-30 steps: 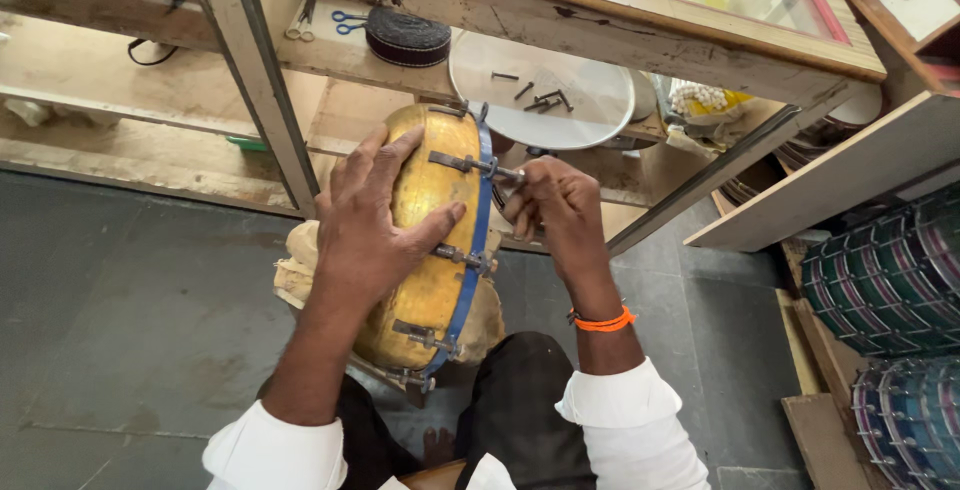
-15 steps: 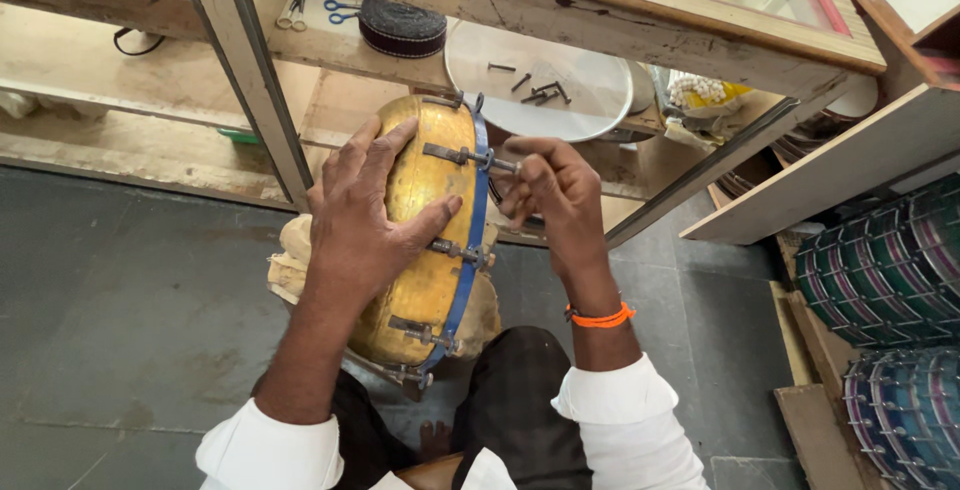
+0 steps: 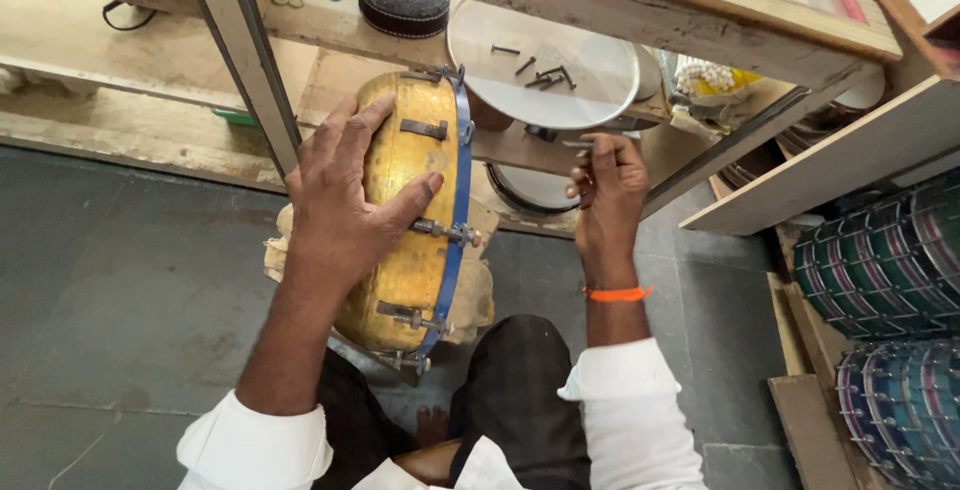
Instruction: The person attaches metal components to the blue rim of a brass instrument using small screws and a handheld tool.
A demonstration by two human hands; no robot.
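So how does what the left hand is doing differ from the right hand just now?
The left hand lies spread and flat on the yellow drum shell; the right hand is off the drum, raised beside it. The left fingers are splayed open, while the right fingers are curled, pinching what looks like a small metal piece. Only the right wrist wears an orange band. Both arms have white sleeves.

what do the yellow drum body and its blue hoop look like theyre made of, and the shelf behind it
Drum body: looks like brass or brass-coloured metal, dull yellow with a dimpled, worn surface under the left hand. Blue hoop: probably painted metal, thin and rigid, held by steel-looking bolts. Shelf: bare wood or plywood, pale and scuffed, with visible grain.
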